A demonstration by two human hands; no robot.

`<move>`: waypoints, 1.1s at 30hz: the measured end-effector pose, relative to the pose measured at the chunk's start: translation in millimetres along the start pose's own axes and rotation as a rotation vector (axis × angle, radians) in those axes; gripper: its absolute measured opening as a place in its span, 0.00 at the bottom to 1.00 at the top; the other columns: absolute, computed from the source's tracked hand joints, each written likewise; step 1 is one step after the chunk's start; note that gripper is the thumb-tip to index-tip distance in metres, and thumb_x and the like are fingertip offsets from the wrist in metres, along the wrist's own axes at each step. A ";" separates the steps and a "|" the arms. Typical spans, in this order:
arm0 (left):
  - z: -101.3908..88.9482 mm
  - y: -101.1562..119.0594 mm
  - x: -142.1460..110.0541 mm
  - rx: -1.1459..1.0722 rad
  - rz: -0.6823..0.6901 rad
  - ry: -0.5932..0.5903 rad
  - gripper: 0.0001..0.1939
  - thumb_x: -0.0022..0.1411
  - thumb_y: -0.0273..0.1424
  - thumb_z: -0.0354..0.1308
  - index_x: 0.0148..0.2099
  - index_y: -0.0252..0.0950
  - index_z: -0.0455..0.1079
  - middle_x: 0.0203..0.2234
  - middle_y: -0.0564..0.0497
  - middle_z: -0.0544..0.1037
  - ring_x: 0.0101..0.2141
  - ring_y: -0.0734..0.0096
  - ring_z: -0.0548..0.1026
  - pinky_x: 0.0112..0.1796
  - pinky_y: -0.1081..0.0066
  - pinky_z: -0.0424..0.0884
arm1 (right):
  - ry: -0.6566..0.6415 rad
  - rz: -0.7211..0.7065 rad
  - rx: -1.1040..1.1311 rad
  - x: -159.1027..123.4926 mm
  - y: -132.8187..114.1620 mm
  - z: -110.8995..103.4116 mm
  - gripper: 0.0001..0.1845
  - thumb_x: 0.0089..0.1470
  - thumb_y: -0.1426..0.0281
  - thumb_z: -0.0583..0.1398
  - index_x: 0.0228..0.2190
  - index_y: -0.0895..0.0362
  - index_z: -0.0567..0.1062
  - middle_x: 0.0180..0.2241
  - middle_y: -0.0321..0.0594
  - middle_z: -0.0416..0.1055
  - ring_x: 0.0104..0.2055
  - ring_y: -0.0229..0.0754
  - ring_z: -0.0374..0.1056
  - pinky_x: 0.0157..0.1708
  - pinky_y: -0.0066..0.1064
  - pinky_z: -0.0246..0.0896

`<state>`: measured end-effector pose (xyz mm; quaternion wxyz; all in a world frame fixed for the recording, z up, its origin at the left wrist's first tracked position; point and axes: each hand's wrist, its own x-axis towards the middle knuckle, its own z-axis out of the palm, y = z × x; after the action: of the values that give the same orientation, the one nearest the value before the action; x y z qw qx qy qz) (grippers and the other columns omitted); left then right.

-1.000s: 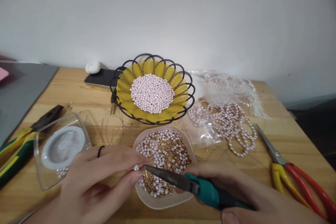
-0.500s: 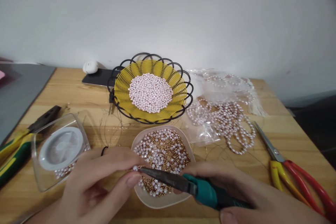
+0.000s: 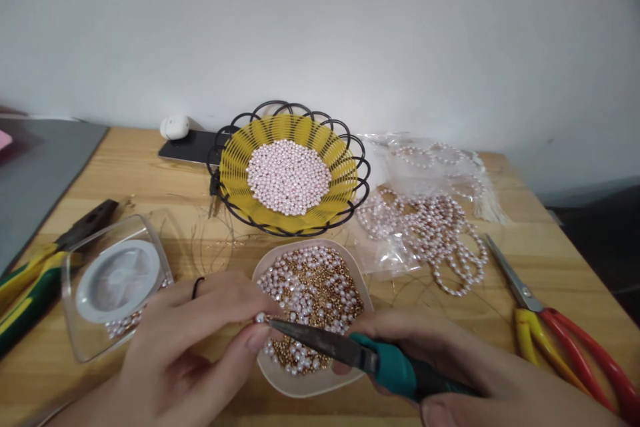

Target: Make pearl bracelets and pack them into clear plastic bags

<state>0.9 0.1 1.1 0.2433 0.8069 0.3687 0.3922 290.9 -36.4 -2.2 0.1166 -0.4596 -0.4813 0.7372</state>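
Note:
Between the thumb and forefinger of my left hand (image 3: pixel 200 340) is a small pearl bead (image 3: pixel 261 318), with a bit of gold beside it. My right hand (image 3: pixel 440 360) grips the teal and black handles of needle-nose pliers (image 3: pixel 330 340). The plier tips point left and touch or nearly touch the piece at the bead; the jaws look closed, and what lies between them is too small to make out. Below the pliers stands a beige dish (image 3: pixel 295 387) holding mixed white pearl and gold beads.
Behind the dish is a yellow basket (image 3: pixel 345 177) of pink beads. Bead strands (image 3: pixel 440 227) and plastic bags (image 3: pixel 395 253) lie right, near red-yellow scissors (image 3: pixel 535 310). At left are a clear box (image 3: pixel 70 320) with a spool (image 3: pixel 120 280), green-yellow pliers (image 3: pixel 45 273) and a phone (image 3: pixel 187 147).
The view has shifted very slightly. Both hands, the pearl bead and the pliers keep nearly the same position.

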 end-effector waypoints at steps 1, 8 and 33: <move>0.0 0.8 0.2 0.002 -0.008 0.009 0.12 0.61 0.20 0.58 0.42 0.42 0.74 0.28 0.56 0.87 0.27 0.73 0.83 0.29 0.79 0.79 | -0.004 0.004 -0.002 -0.1 -0.3 0.0 0.35 0.52 0.47 0.66 0.57 0.49 0.76 0.54 0.49 0.77 0.56 0.61 0.73 0.56 0.49 0.68; -0.7 0.3 -5.5 0.021 0.009 -0.023 0.14 0.60 0.18 0.55 0.43 0.42 0.72 0.27 0.58 0.85 0.28 0.74 0.82 0.29 0.80 0.77 | -0.012 -0.017 0.038 0.1 2.0 1.1 0.32 0.53 0.48 0.66 0.56 0.48 0.76 0.53 0.48 0.77 0.55 0.60 0.74 0.54 0.48 0.71; -2.9 6.2 -0.2 -0.443 -0.325 0.031 0.18 0.56 0.19 0.70 0.41 0.50 0.82 0.35 0.61 0.88 0.35 0.68 0.87 0.39 0.75 0.85 | 0.021 0.039 -0.004 0.1 -4.4 0.5 0.34 0.52 0.46 0.66 0.54 0.50 0.78 0.53 0.48 0.78 0.54 0.59 0.75 0.53 0.46 0.72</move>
<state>1.0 -3.5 6.9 0.4679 0.6582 0.4022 0.4314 289.2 -34.4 1.4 0.1063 -0.4767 -0.4727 0.7335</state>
